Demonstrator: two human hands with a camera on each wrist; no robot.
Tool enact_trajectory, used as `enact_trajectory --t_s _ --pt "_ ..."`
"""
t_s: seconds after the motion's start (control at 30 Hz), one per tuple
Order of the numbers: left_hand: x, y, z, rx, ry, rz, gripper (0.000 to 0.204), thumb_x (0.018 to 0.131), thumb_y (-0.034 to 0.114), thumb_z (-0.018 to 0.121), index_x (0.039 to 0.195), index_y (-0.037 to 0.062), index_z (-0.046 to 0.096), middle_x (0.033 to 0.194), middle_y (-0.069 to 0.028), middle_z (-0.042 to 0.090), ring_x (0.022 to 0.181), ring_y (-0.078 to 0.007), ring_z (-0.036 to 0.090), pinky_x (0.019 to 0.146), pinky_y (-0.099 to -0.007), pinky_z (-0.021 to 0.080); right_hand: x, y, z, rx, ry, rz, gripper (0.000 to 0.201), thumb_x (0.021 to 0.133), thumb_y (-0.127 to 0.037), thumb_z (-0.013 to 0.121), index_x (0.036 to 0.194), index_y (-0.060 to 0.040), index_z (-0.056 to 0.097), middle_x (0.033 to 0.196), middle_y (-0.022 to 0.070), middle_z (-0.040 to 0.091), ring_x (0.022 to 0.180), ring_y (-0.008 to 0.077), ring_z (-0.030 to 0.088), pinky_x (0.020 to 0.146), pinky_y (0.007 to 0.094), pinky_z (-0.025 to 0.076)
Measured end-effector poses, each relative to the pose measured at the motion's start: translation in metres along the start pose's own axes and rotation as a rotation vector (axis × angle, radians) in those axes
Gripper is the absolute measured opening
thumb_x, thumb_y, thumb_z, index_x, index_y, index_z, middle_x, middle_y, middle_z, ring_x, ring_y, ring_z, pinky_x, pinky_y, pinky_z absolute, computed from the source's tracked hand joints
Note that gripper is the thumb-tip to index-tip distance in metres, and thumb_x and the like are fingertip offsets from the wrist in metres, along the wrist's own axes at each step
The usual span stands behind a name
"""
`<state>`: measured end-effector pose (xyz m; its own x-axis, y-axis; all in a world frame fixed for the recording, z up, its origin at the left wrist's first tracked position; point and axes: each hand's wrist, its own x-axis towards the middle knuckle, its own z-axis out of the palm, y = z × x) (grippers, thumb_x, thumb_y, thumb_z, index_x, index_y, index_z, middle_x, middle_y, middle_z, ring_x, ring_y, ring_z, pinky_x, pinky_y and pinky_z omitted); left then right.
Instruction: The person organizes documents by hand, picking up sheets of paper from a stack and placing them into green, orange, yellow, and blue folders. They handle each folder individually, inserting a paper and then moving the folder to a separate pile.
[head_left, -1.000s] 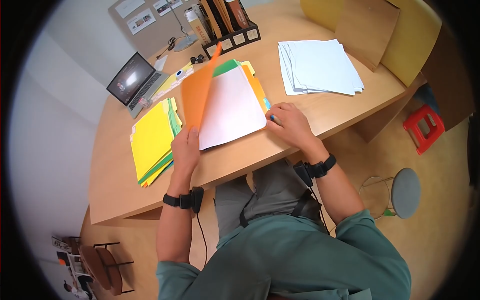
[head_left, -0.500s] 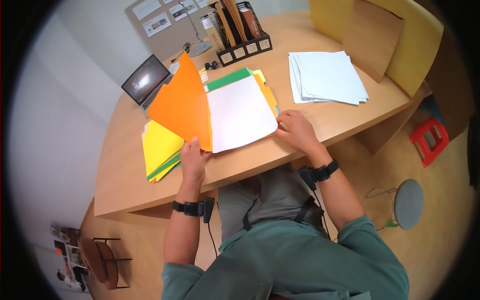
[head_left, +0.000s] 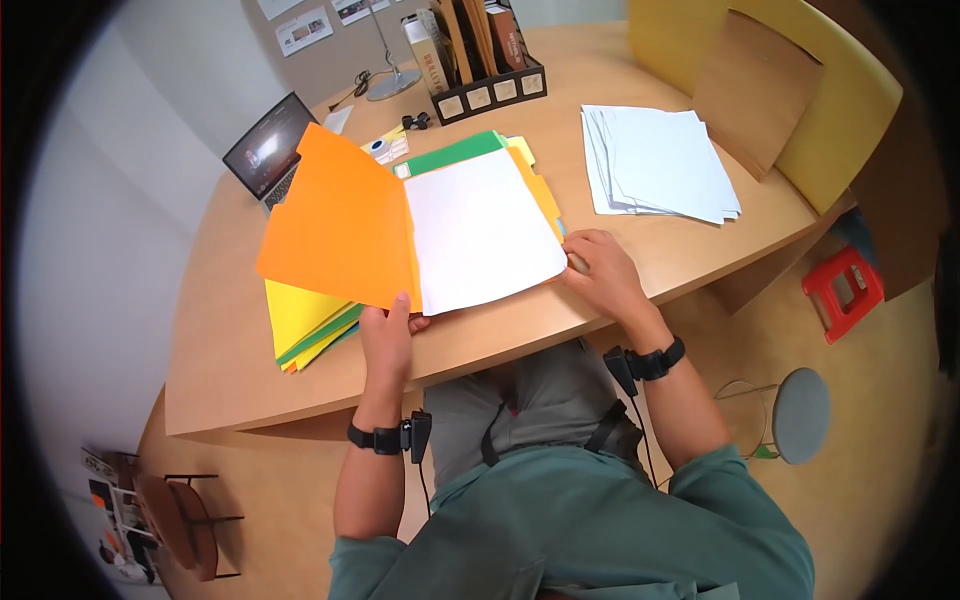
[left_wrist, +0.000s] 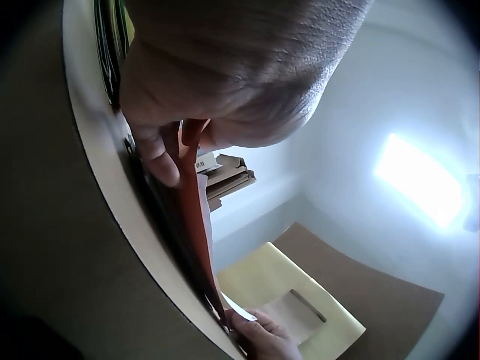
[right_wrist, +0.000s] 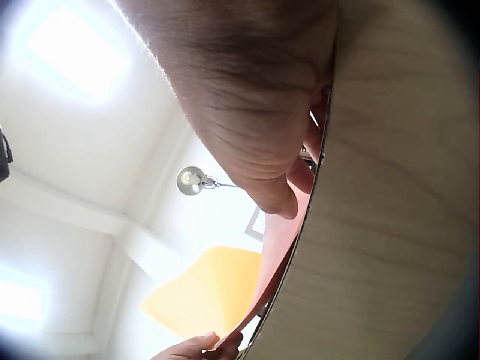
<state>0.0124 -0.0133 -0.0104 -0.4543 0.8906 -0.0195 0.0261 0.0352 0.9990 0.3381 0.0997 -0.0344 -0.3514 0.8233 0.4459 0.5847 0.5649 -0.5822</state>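
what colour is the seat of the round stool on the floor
Grey; the round stool's seat shows best in the head view.

forearms [head_left: 371, 490] reach forward, left hand [head_left: 388, 338] and right hand [head_left: 606, 272] pinching.

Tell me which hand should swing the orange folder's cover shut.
Probably the left hand: it grips the orange folder's lower edge near the fold, and the open cover lies on that side. The right hand is across at the white sheet's lower right corner.
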Motion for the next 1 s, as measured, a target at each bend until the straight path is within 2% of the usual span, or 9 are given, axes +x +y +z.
enact_trajectory --t_s 0.27,0.33,0.37,0.4,0.5,0.57,0.7,0.77,1.0 --pt "-0.01 -0.017 0.004 0.111 0.017 0.133 0.028 0.112 0.011 0.056 0.129 -0.0083 0.068 0.121 -0.0131 0.071 0.101 -0.0182 0.072 0.084 -0.0331 0.063 0.0 -0.006 -0.002 0.005 0.029 -0.013 0.027 0.092 -0.02 0.079 0.115 -0.0067 0.078 0.131 0.0128 0.073 0.127 0.0357 0.064 0.106 0.046 0.055" --pt "-0.014 -0.022 0.006 0.189 0.045 0.32 0.028 0.111 0.009 0.058 0.13 -0.0085 0.07 0.133 -0.0156 0.071 0.116 -0.0211 0.071 0.091 -0.033 0.061 0.001 -0.009 -0.002 -0.004 0.027 -0.024 0.028 0.091 -0.019 0.079 0.116 -0.0065 0.078 0.132 0.0132 0.073 0.127 0.0363 0.064 0.106 0.0463 0.055" --pt "-0.015 -0.024 0.003 0.181 0.041 0.289 0.027 0.11 0.008 0.06 0.128 -0.0091 0.072 0.142 -0.018 0.069 0.128 -0.0219 0.067 0.094 -0.033 0.06 0.001 -0.011 -0.002 -0.006 0.03 -0.035 0.03 0.09 -0.018 0.078 0.118 -0.0063 0.078 0.134 0.0136 0.073 0.128 0.0368 0.064 0.106 0.0466 0.055" --pt "-0.014 -0.025 0.001 0.18 0.05 0.278 0.027 0.11 0.008 0.06 0.128 -0.0091 0.072 0.142 -0.018 0.069 0.128 -0.0219 0.067 0.094 -0.033 0.06 0.003 -0.014 -0.004 -0.003 0.017 -0.037 0.03 0.09 -0.018 0.078 0.118 -0.0063 0.078 0.134 0.0136 0.073 0.128 0.0368 0.064 0.106 0.0466 0.055" --pt "-0.015 -0.02 -0.001 0.108 0.081 0.272 0.027 0.11 0.008 0.061 0.128 -0.0076 0.072 0.137 -0.0161 0.071 0.119 -0.0195 0.069 0.094 -0.0333 0.061 0.007 -0.017 -0.005 -0.019 -0.027 -0.06 0.032 0.088 -0.015 0.077 0.118 -0.005 0.077 0.134 0.0134 0.073 0.126 0.0378 0.065 0.105 0.0468 0.054" --pt "-0.015 -0.009 0.0 -0.073 0.014 0.118 0.03 0.112 0.014 0.062 0.131 -0.0061 0.073 0.131 -0.014 0.073 0.108 -0.0159 0.071 0.09 -0.0303 0.062 0.007 -0.014 -0.002 -0.054 -0.047 -0.086 0.032 0.087 -0.014 0.077 0.118 -0.0038 0.077 0.132 0.0129 0.075 0.124 0.0387 0.066 0.104 0.0474 0.054" --pt "-0.004 0.0 0.008 -0.076 0.024 0.018 0.027 0.111 0.014 0.064 0.126 -0.0052 0.075 0.118 -0.0092 0.074 0.099 -0.0118 0.07 0.085 -0.0283 0.062 0.008 -0.013 -0.001 -0.04 -0.029 -0.128 0.033 0.087 -0.011 0.077 0.12 -0.004 0.078 0.132 0.0124 0.076 0.125 0.0394 0.066 0.105 0.0482 0.054" --pt "0.001 0.005 0.01 0.118 -0.114 -0.051 0.025 0.11 0.013 0.065 0.125 -0.0044 0.076 0.111 -0.0054 0.074 0.091 -0.0085 0.068 0.081 -0.0271 0.063 0.008 -0.014 -0.002 -0.011 -0.047 -0.125 0.033 0.088 -0.011 0.077 0.121 -0.0044 0.078 0.131 0.0125 0.076 0.125 0.0391 0.066 0.105 0.0479 0.054" --pt "0.0 0.004 0.007 0.179 0.05 0.126 0.023 0.109 0.008 0.065 0.125 -0.0031 0.077 0.107 -0.0025 0.073 0.087 -0.0064 0.066 0.081 -0.0261 0.062 0.005 -0.016 -0.006 0.088 -0.027 -0.051 0.031 0.089 -0.013 0.081 0.118 -0.0034 0.077 0.131 0.0128 0.074 0.123 0.0369 0.067 0.105 0.0457 0.054"
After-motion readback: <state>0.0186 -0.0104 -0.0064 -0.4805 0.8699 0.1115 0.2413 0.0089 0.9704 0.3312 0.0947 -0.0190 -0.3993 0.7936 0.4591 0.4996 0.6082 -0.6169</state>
